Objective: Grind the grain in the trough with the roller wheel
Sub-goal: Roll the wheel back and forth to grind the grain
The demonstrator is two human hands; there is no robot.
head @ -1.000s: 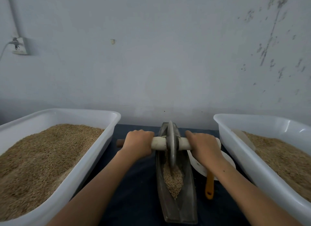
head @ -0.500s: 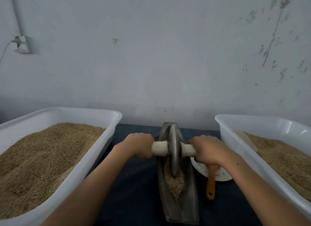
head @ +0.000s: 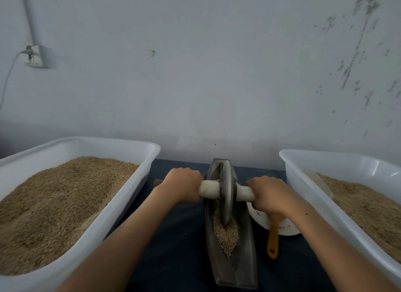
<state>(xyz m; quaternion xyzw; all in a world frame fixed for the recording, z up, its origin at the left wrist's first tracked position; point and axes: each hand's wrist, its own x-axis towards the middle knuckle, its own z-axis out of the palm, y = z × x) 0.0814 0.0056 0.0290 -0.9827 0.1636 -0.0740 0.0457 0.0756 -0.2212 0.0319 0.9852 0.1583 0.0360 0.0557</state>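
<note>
A narrow dark metal trough [head: 245, 254] lies lengthwise on the dark cloth between my arms. Brown grain [head: 226, 234] is heaped in its middle. A grey metal roller wheel [head: 226, 194] stands upright in the trough, its lower edge in the grain. A pale axle handle [head: 209, 189] runs through the wheel. My left hand [head: 182, 187] grips the handle left of the wheel, and my right hand [head: 269, 194] grips it on the right side.
A large white tub [head: 121, 207] full of grain sits at the left, and another white tub [head: 308, 191] with grain at the right. A white plate [head: 286, 227] with an orange-handled tool [head: 273, 237] lies right of the trough. The wall stands close behind.
The wheel has rolled toward me along the trough, from the far end onto the grain heap. Both hands came back with the handle.
</note>
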